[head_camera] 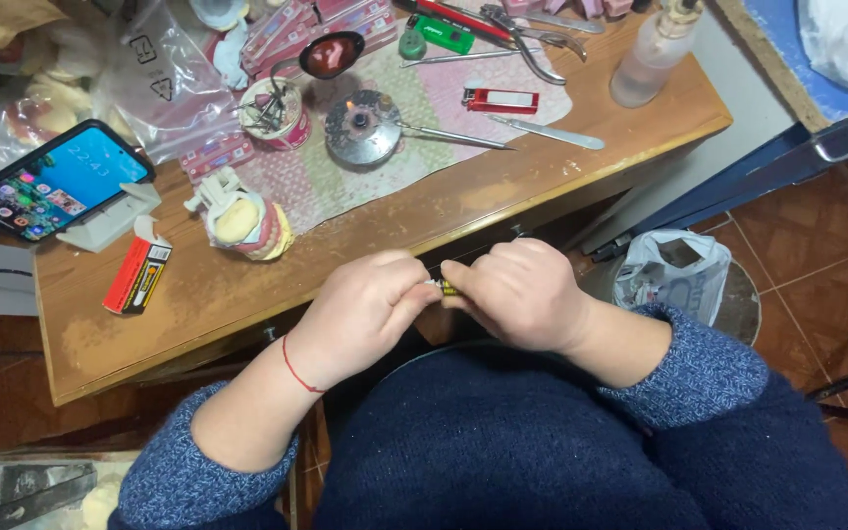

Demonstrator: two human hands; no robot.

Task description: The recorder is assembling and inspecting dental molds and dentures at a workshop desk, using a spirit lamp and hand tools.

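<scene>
Left hand (360,309) and right hand (522,292) pinch a small yellow-black tube (447,288) between fingertips. On the wooden table (247,294), the round cup (275,113) holds metal tools; the dark bowl (331,54) holds red material.

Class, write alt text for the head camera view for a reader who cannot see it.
Two hands, left hand and right hand, pinch a small yellow-and-black item together above a lap. Behind them, a wooden table holds a phone and metal tools.

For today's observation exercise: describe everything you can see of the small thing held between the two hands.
The small thing is mostly hidden. Only a short yellow-and-black stretch with a pale end shows, lying roughly level, pinched between the left hand and right hand in front of the wooden table's edge. Its kind and material cannot be told.
</scene>
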